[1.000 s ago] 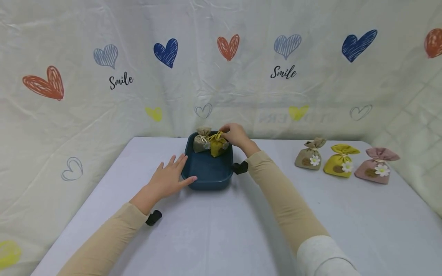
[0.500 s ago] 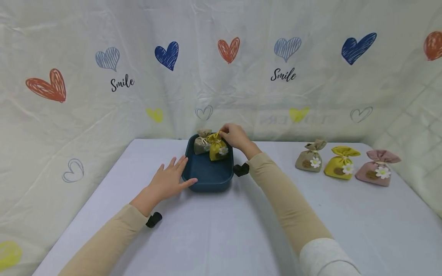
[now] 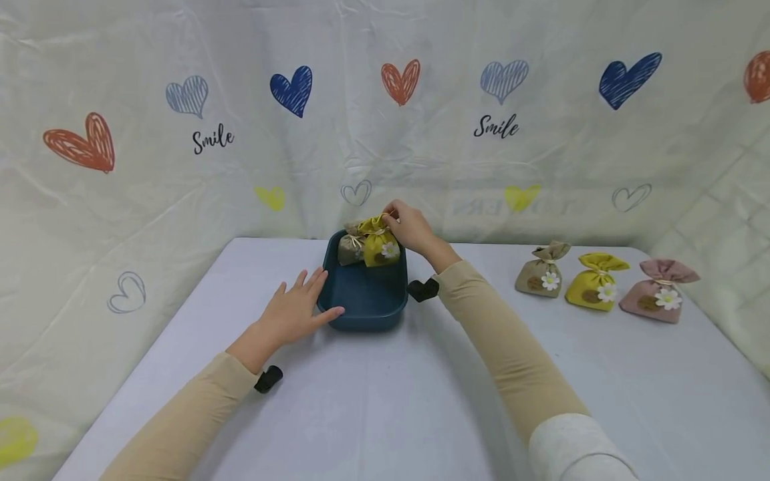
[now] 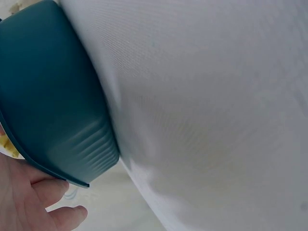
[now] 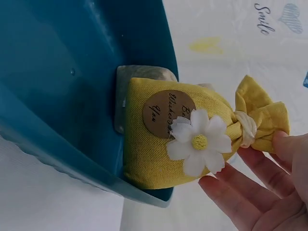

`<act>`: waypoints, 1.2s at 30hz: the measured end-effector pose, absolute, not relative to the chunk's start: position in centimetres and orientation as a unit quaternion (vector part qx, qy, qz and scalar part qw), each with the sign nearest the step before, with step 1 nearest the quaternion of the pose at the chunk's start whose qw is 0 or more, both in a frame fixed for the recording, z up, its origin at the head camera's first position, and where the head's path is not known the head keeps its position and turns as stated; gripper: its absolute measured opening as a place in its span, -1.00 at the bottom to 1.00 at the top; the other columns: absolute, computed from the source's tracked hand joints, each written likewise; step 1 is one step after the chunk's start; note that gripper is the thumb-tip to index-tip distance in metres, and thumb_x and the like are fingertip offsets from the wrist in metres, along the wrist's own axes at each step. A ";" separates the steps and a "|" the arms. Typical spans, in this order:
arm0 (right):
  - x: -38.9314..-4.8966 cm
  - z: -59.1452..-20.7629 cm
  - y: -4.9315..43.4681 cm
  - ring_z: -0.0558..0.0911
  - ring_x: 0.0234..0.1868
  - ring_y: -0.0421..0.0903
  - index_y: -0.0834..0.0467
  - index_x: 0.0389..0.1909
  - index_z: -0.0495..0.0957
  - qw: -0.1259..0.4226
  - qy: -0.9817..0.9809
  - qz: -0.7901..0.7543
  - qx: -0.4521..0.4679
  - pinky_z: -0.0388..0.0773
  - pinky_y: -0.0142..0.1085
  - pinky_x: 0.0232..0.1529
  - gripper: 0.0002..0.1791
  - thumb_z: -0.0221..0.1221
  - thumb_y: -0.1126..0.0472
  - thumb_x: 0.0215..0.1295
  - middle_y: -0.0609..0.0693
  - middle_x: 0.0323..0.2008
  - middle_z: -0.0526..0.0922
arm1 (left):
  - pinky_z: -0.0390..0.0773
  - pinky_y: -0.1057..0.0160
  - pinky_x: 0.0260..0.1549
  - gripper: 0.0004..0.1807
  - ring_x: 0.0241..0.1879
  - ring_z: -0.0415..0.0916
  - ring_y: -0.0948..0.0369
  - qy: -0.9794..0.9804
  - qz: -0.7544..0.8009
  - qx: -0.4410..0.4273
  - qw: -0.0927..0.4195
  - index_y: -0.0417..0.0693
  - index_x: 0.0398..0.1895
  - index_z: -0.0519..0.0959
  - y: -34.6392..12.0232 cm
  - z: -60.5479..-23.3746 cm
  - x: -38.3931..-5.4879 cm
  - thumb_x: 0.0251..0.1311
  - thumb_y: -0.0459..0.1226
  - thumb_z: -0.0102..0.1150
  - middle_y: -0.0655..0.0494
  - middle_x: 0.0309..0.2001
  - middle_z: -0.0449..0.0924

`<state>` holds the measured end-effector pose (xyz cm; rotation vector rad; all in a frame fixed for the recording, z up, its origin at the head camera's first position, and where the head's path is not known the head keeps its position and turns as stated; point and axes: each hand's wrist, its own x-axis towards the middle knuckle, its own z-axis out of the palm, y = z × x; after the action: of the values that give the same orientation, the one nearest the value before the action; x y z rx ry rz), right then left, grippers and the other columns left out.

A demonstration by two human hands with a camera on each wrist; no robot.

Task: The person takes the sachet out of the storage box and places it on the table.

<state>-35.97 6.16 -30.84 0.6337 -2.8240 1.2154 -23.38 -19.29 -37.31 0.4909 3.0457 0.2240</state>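
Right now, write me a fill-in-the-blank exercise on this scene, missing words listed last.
The right grip pinches the top of a ____ bag.
Its flower has ____ petals.
The left grip touches the ____ side of the tub, not the right.
The pink bag is in a row of ____ bags.

Missing words: yellow; white; left; three.

On the table: basin, left hand at its left rim; well to the right, row of three gift pouches. In the basin's far left corner: rear pouch; partly before it, rightward: front pouch, right hand at its neck. Behind: backdrop.
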 end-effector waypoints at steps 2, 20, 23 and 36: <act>-36.0 -30.7 6.3 0.62 -0.12 0.10 0.27 0.19 0.45 0.001 -0.898 0.391 0.203 0.55 -0.10 -0.16 -0.70 -0.03 0.17 0.67 0.22 0.05 0.60 | -0.01 -0.41 0.39 0.07 0.57 -0.10 -0.22 0.985 0.072 0.157 0.025 -0.18 0.66 -0.02 -19.3 -37.3 -23.4 0.38 0.37 -0.07 -0.11 0.63 -0.06; -34.9 -29.5 7.3 0.67 -0.01 0.10 0.24 0.14 0.45 -0.008 -0.878 0.427 0.216 0.67 -0.08 -0.04 -0.75 -0.02 0.18 0.66 0.18 -0.01 0.58 | -0.02 -0.43 0.38 0.07 0.56 -0.08 -0.25 0.984 0.076 0.162 0.022 -0.21 0.65 0.00 -19.3 -37.4 -23.4 0.39 0.36 -0.05 -0.13 0.63 -0.05; -34.6 -29.2 7.4 0.66 0.00 0.10 0.24 0.14 0.45 -0.012 -0.876 0.430 0.219 0.67 -0.06 -0.02 -0.76 -0.02 0.18 0.66 0.18 0.00 0.58 | -0.03 -0.43 0.38 0.07 0.56 -0.09 -0.24 0.984 0.075 0.160 0.023 -0.20 0.65 -0.01 -19.3 -37.4 -23.4 0.39 0.36 -0.07 -0.13 0.63 -0.06; -33.4 -29.0 8.5 0.69 0.00 0.11 0.25 0.18 0.45 0.007 -0.868 0.437 0.234 0.68 -0.04 -0.02 -0.72 -0.03 0.18 0.66 0.19 0.02 0.60 | -0.03 -0.42 0.39 0.07 0.57 -0.10 -0.23 0.984 0.076 0.160 0.023 -0.17 0.66 -0.03 -19.4 -37.5 -23.6 0.39 0.38 -0.08 -0.10 0.63 -0.08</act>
<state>-33.38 8.54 -29.01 0.7333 -2.7157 1.3681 -23.57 -19.38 -37.54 0.4946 3.0461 0.2346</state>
